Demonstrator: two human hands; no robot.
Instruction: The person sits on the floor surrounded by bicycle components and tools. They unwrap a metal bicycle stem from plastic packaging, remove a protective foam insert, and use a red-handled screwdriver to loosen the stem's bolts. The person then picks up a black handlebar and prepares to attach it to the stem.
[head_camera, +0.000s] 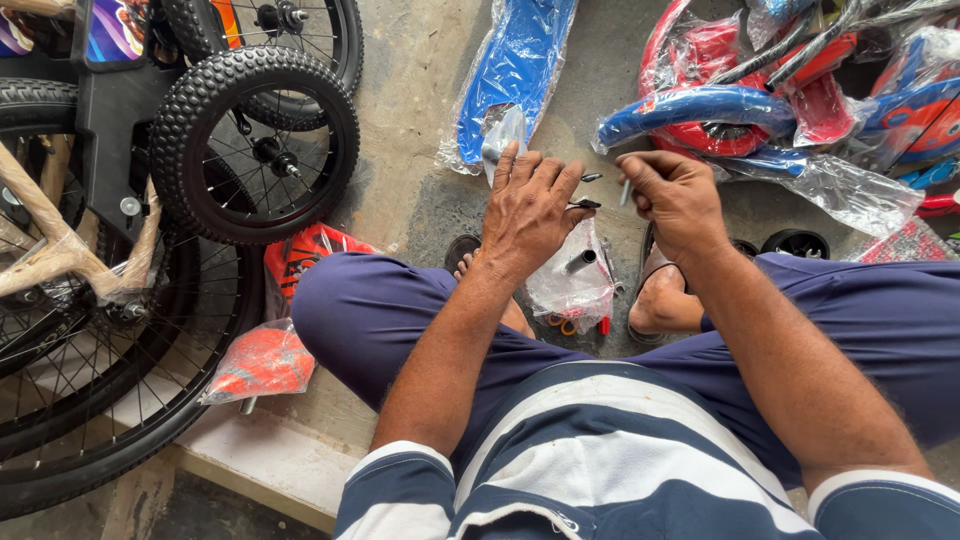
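My left hand (528, 215) hovers palm down above a clear plastic bag of small hardware (575, 280) lying on the concrete between my feet. Its fingers are spread, and small dark metal pieces (586, 203) stick out beside the fingertips. My right hand (675, 195) is curled shut around a small pale metal part (625, 192) that pokes out near the thumb. Both hands sit close together above my sandalled feet (662, 300).
Small black bicycle wheels (255, 145) and larger wheels (120, 400) crowd the left. Orange plastic-wrapped parts (262, 362) lie by my left knee. A blue wrapped part (515, 70) lies ahead, and red and blue wrapped mudguards (760, 100) fill the upper right. A small black wheel (797, 243) sits nearby.
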